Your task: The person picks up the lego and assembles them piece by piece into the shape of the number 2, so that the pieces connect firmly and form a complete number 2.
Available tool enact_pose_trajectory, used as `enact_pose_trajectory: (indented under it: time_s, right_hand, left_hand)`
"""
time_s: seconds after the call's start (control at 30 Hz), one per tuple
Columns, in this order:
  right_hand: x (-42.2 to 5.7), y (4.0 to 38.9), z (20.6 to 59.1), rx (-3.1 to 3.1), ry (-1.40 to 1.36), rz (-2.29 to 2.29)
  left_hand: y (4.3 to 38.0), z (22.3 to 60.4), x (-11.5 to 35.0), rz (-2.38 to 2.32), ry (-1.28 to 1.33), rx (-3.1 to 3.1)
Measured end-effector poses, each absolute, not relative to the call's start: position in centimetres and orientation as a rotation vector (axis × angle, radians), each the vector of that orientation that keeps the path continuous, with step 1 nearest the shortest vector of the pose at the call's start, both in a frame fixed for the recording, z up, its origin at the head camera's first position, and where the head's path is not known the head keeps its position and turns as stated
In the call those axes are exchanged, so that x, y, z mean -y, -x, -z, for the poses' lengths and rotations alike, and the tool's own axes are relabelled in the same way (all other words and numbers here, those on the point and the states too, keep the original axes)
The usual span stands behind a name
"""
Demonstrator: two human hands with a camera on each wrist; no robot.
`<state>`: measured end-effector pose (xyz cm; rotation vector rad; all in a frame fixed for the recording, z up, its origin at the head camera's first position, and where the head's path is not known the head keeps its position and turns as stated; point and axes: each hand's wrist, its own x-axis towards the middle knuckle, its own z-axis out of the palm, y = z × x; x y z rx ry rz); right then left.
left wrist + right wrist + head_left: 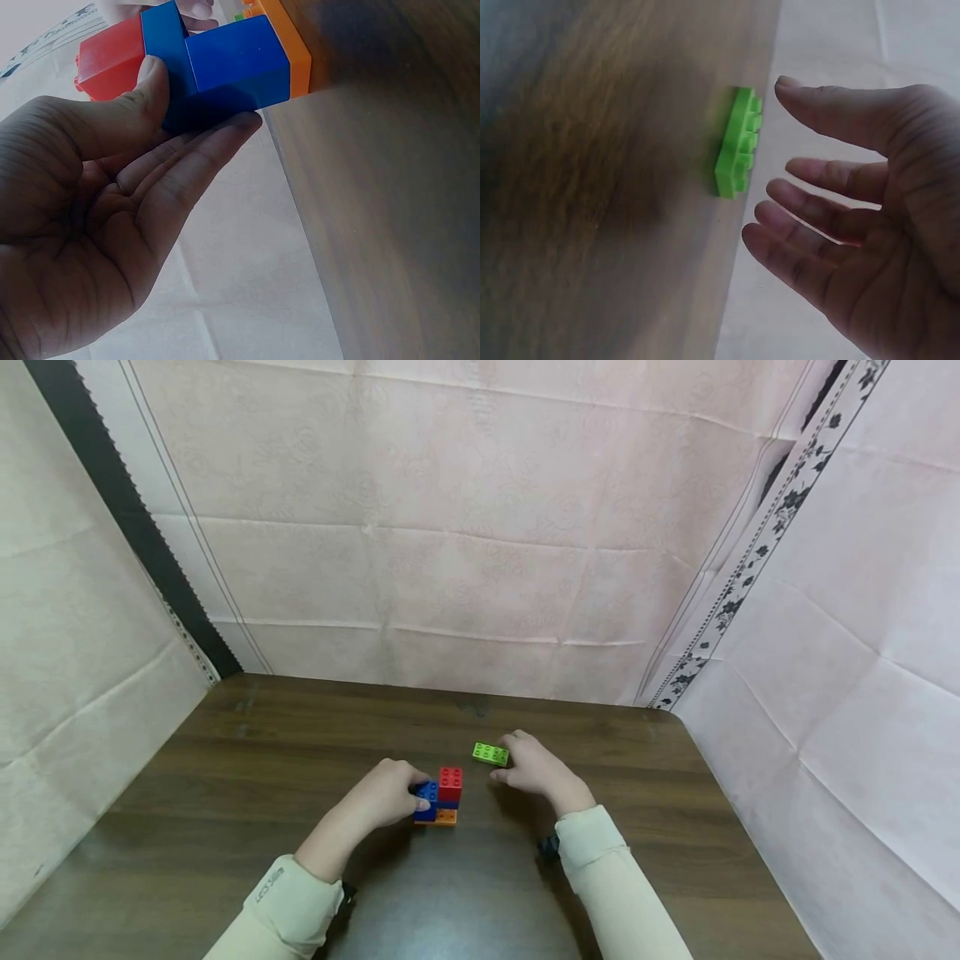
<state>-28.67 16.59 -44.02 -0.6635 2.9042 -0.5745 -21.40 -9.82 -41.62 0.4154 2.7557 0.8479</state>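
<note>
On the table stands a small stack of toy building bricks: an orange base (447, 817), blue bricks (238, 60) above it, and a red brick (451, 783) on top at the right. My left hand (385, 793) pinches the blue part from the left, with the thumb on one side and the fingers on the other. Farther back lies a flat lime-green brick (491, 754), studs up. Just right of it is my right hand (536, 767); in the right wrist view its thumb and fingers are spread, apart from the green brick.
The brown wooden table (315, 735) ends at a back edge a short way beyond the green brick. Pale cloth (465, 543) hangs behind it and on both sides. Dark bands on the wrists show below the sleeves.
</note>
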Motion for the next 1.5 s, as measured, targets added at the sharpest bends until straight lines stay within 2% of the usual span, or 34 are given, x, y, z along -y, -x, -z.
enact_pose_trajectory:
  time_s: [0.3, 0.5, 1.5]
  right_hand:
    - [-15.7, 30.1, 44.7, -2.910, 0.545, 0.455]
    - [-15.4, 30.9, 45.4, -2.920, 0.580, 0.359]
    - [-15.4, 30.2, 45.3, -2.911, 0.704, 0.510]
  left_hand:
    - [21.5, 41.8, 9.9, -0.854, -0.418, -2.753]
    - [21.6, 41.7, 9.9, -0.855, -0.411, -2.751]
    - [21.7, 41.9, 10.0, -0.834, -0.413, -2.762]
